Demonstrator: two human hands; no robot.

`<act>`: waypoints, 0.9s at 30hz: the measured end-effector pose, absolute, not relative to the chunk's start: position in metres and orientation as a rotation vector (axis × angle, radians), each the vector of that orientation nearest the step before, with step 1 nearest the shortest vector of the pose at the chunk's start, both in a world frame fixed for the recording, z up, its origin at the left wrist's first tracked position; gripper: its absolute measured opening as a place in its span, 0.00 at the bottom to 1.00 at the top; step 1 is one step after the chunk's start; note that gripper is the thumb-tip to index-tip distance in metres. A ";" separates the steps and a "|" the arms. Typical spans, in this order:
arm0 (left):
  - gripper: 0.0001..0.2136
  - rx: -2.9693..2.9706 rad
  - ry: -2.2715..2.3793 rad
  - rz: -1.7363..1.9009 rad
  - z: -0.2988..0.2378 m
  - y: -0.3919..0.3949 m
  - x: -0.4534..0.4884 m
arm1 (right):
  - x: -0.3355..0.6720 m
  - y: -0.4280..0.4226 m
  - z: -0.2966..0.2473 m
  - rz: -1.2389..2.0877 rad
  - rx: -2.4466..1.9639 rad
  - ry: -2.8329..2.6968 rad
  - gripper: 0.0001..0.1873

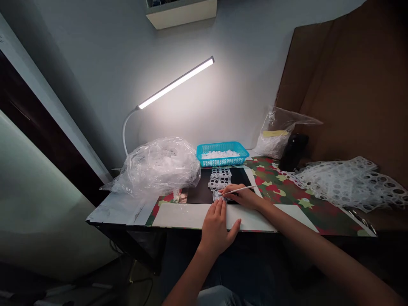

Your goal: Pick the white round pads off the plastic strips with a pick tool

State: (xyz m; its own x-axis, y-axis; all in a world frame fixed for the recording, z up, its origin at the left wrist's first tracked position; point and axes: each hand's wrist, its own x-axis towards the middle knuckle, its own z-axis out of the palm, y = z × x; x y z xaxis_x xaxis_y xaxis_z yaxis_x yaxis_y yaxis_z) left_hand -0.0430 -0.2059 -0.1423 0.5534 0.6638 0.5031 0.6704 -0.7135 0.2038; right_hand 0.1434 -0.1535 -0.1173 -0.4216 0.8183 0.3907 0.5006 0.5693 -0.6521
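Note:
My right hand [242,197] is shut on a thin white stick [241,189], whose tip points left over a white perforated sheet [219,180]. That sheet lies on a black mat [200,191], and its lower end disappears under my right fingers. My left hand [216,227] rests on a white board [181,215] with its fingers apart. Its fingertips are close to the sheet's lower end and hold nothing that I can see.
A blue plastic basket [222,154] of small white pieces stands behind the mat. A bulging clear plastic bag [156,168] sits to its left, under a lit strip lamp [175,83]. A heap of perforated white sheets [346,185] lies right, beside a black object [293,152].

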 end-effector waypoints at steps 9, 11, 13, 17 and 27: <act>0.28 -2.744 -1.186 -0.906 -0.142 -0.205 -0.044 | 0.145 -0.151 -0.121 0.724 -1.019 -2.018 0.15; 0.28 -2.746 -1.190 -0.908 -0.143 -0.206 -0.044 | 0.145 -0.152 -0.120 0.729 -1.016 -2.027 0.15; 0.28 -2.750 -1.197 -0.905 -0.143 -0.206 -0.043 | 0.145 -0.153 -0.119 0.719 -1.007 -2.041 0.14; 0.28 -2.761 -1.195 -0.912 -0.142 -0.206 -0.043 | 0.143 -0.152 -0.119 0.580 -1.016 -2.090 0.13; 0.26 -2.760 -1.162 -0.899 -0.134 -0.201 -0.043 | 0.133 -0.148 -0.124 0.399 -0.998 -2.020 0.17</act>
State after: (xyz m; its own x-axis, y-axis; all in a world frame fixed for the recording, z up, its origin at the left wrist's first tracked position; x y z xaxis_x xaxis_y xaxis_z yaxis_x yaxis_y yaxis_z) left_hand -0.0429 -0.2007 -0.1344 0.5586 0.6516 0.5132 0.6602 -0.7238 0.2005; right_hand 0.1330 -0.1483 -0.1241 -0.3418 0.7698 0.5390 0.5067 0.6340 -0.5842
